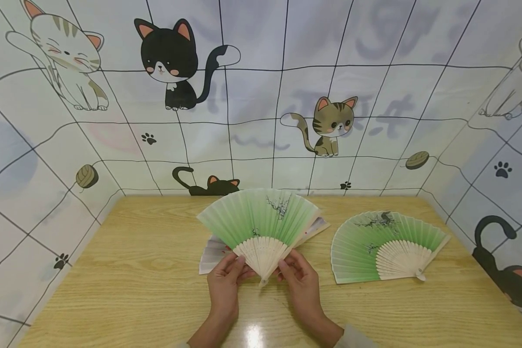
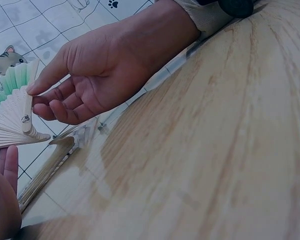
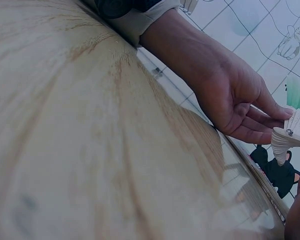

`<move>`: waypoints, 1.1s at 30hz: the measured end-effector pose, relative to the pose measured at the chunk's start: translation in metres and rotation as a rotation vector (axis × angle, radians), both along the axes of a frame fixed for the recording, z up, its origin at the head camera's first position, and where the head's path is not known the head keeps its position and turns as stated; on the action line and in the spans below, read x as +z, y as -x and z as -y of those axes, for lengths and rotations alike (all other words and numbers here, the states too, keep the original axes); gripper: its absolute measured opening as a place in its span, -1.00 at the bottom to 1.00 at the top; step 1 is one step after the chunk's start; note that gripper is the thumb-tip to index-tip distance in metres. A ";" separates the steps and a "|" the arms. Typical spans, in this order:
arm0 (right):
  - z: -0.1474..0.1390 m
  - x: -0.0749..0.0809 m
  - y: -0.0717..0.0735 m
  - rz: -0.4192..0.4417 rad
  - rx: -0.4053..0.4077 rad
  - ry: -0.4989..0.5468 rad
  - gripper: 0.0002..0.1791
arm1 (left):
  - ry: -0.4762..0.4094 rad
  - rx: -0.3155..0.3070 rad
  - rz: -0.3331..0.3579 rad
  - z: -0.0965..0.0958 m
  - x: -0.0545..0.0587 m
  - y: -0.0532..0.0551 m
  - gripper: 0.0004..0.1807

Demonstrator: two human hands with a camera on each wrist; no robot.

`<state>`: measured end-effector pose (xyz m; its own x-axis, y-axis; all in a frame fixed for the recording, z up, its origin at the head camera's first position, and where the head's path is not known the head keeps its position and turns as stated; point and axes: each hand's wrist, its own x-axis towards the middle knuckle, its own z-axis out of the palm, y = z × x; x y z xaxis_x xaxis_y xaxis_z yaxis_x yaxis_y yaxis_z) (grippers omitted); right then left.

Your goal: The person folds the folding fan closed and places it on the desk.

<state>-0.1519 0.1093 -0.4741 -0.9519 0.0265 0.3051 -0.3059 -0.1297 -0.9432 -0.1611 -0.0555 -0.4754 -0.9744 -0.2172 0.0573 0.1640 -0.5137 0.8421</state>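
The held fan (image 1: 265,215) is spread wide, bright green near its cream ribs and paler toward the rim, with a dark branch print. The left hand (image 1: 224,285) and right hand (image 1: 303,287) pinch its opposite sides, raising it over the table (image 1: 139,280) and partly covering a greyish fan (image 1: 210,258). A strip of wood separates it from another green fan (image 1: 356,249) (more wood stretches leftward); the far edge meets the cat-print backdrop (image 1: 261,96).

2 grn fans (image 1: 258,224) (image 1: 384,249), 1 wht fan (image 1: 211,257)
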 end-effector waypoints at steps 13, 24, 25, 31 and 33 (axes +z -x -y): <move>0.001 0.001 0.000 -0.003 -0.004 -0.009 -0.68 | 0.017 -0.009 -0.011 0.000 0.000 0.000 -0.65; 0.004 0.000 -0.001 -0.011 -0.023 0.002 -0.70 | 0.036 -0.021 0.003 0.000 0.001 -0.002 -0.64; 0.004 0.000 -0.001 -0.014 -0.020 0.002 -0.69 | 0.039 -0.023 0.000 0.000 0.002 -0.002 -0.63; 0.004 0.002 -0.002 -0.026 -0.016 -0.010 -0.71 | 0.039 -0.027 0.010 0.001 0.001 -0.002 -0.62; 0.004 0.002 -0.002 -0.029 -0.021 -0.016 -0.71 | 0.037 -0.030 0.016 0.001 0.001 -0.001 -0.62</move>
